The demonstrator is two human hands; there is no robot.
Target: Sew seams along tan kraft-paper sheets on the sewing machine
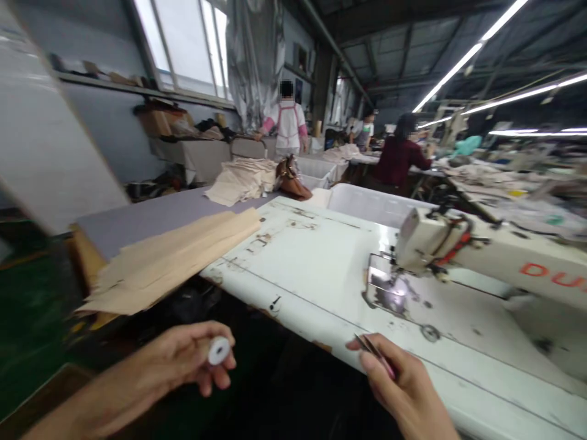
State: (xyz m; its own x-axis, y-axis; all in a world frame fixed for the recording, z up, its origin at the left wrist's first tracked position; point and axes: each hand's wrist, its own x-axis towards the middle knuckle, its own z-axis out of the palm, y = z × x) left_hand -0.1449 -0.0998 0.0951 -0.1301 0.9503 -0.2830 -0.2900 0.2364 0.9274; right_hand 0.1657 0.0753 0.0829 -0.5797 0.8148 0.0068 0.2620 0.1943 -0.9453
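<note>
Off the table's front edge, my left hand [197,357] pinches a small white bobbin [219,351], its round face with a dark centre hole turned toward me. My right hand [397,379] is closed round a small two-pronged metal tool [369,347]; whether it is tweezers or thread snips I cannot tell. Its dark tips point up and left, over the table's front edge. Beyond that hand stands a white sewing machine [495,250], with a lit needle area above a shiny metal plate [385,284]. The two hands are well apart.
Beige fabric pieces [178,260] lie stacked on the left, and another fabric pile [245,177] sits farther back near a brown bag [292,180]. A white plastic bin [371,205] stands behind the pale worktable [316,244]. Several people work in the background.
</note>
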